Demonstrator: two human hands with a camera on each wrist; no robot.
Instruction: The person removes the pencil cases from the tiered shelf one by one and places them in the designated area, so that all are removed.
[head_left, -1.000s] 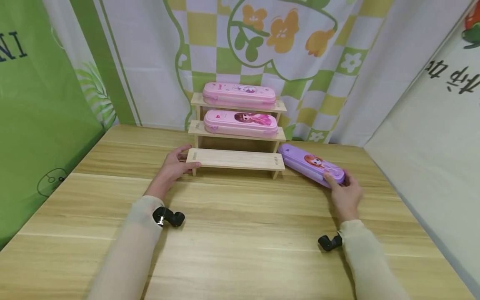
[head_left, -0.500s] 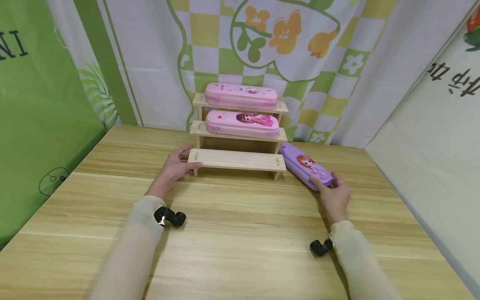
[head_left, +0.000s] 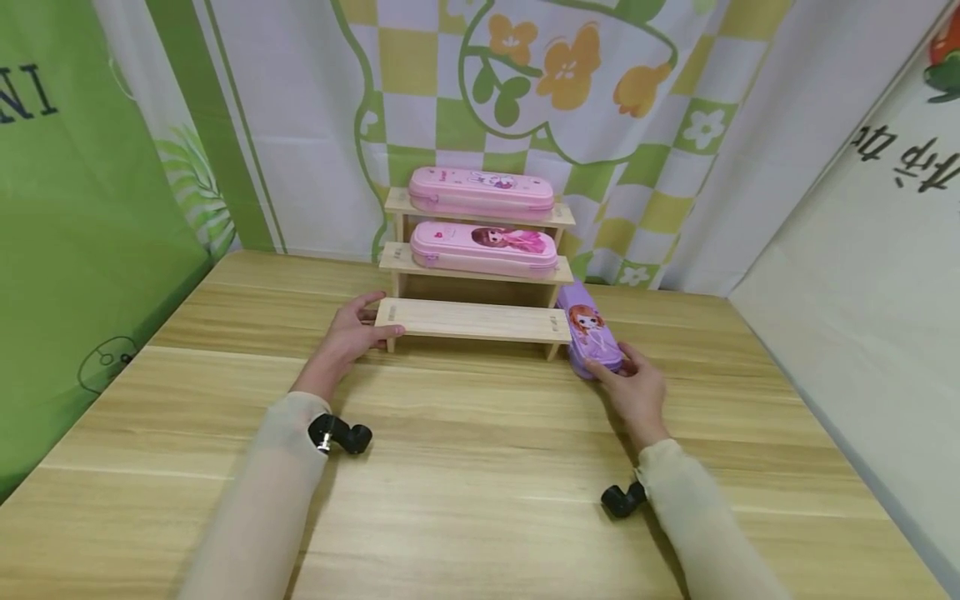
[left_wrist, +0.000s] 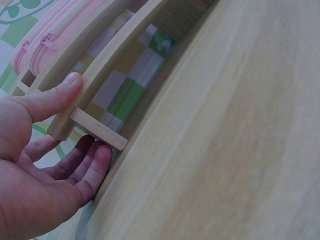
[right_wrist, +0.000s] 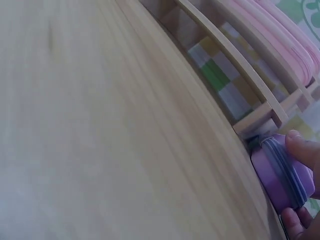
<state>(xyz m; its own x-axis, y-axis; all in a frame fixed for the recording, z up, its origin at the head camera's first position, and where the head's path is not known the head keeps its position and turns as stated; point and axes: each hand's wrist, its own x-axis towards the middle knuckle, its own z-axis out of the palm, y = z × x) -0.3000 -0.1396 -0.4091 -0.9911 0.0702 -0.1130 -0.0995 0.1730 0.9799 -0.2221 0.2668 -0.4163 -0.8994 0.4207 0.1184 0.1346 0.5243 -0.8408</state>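
A three-tier wooden display rack [head_left: 474, 319] stands at the back of the table. My left hand [head_left: 347, 335] grips the left end of its lowest step, the thumb on top and the fingers at the side leg [left_wrist: 100, 128] in the left wrist view. In my right hand [head_left: 637, 390] is the near end of a purple pencil case [head_left: 589, 323] with a red-haired doll picture. The case lies lengthwise away from me, close against the rack's right side. In the right wrist view its dark zipper end [right_wrist: 283, 172] shows between thumb and fingers, low by the tabletop.
A pink pencil case with a bunny [head_left: 482, 191] sits on the top step, and one with a doll [head_left: 484, 247] on the middle step. A patterned curtain [head_left: 408, 75] hangs behind, with a green cloth [head_left: 75, 208] left and a white one [head_left: 855, 225] right.
My right hand has moved left with the purple pencil case, turning it from slanted to nearly straight beside the rack. My left hand keeps its grip on the rack's left end.
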